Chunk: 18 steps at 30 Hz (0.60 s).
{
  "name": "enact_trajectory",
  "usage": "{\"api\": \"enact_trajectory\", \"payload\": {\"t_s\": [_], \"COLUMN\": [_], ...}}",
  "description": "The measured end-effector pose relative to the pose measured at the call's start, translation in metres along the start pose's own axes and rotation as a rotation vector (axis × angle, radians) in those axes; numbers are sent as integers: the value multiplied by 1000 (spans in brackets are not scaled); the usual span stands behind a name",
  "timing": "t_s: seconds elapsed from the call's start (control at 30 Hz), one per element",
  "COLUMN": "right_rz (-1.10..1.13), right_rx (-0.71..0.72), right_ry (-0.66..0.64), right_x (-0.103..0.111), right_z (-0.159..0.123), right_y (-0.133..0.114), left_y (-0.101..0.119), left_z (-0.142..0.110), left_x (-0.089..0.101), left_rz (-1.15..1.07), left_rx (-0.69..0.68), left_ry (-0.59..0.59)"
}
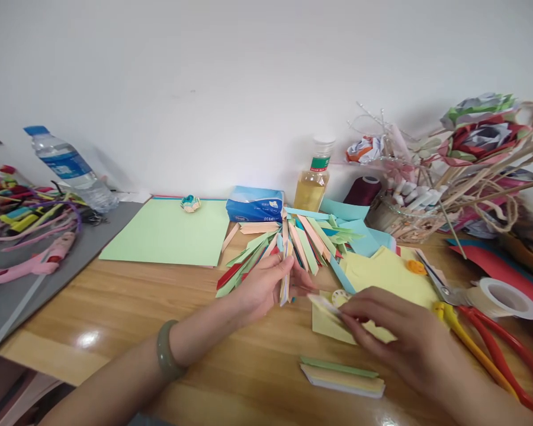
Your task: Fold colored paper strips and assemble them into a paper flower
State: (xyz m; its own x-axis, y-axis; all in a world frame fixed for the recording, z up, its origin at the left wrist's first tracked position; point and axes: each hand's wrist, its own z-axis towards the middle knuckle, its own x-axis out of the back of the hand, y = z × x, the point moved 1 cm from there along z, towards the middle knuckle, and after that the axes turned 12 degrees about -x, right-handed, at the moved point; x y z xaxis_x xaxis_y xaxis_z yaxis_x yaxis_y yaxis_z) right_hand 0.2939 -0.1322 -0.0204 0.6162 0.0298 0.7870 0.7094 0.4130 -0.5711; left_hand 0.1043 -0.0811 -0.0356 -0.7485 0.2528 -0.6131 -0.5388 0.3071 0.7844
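Observation:
Near the middle of the table my left hand (266,281), with a bangle on its wrist, grips a bundle of folded paper strips (285,284) standing on edge. To its right my right hand (382,322) pinches a pale folded paper strip (326,307), somewhat blurred, over a yellow paper sheet (322,331). Behind the left hand fans out a pile of folded strips (311,242) in green, peach, red and blue. Several more folded strips (343,378) lie stacked on the wood below my right hand.
A green sheet (169,234), a blue tissue pack (255,204) and an oil-coloured bottle (312,186) stand toward the wall. Scissors (493,349) and a tape roll (509,297) lie right, before a jar with paper flowers (408,213). A water bottle (71,168) and pink glue gun (35,263) are left.

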Motion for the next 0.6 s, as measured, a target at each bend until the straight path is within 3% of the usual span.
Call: {"api": "enact_trajectory", "payload": {"t_s": [0.13,0.27,0.4,0.6], "right_rz": [352,648,645,336], "right_rx": [-422,-648,-686,-519], "right_ry": [41,-70,-11,179], "right_x": [4,-12,-26,-36], "right_z": [24,41,48,46], "right_y": [-3,-11,-12,-7], "left_y": [-6,-12,-14,-22], "left_z": [1,3,2,-5], "left_x": [0,1,0,-6], "left_rz": [-152,-245,-254,-244], "left_rx": [-49,-84,-113,-136], "left_ry": [26,1,1,75]}}
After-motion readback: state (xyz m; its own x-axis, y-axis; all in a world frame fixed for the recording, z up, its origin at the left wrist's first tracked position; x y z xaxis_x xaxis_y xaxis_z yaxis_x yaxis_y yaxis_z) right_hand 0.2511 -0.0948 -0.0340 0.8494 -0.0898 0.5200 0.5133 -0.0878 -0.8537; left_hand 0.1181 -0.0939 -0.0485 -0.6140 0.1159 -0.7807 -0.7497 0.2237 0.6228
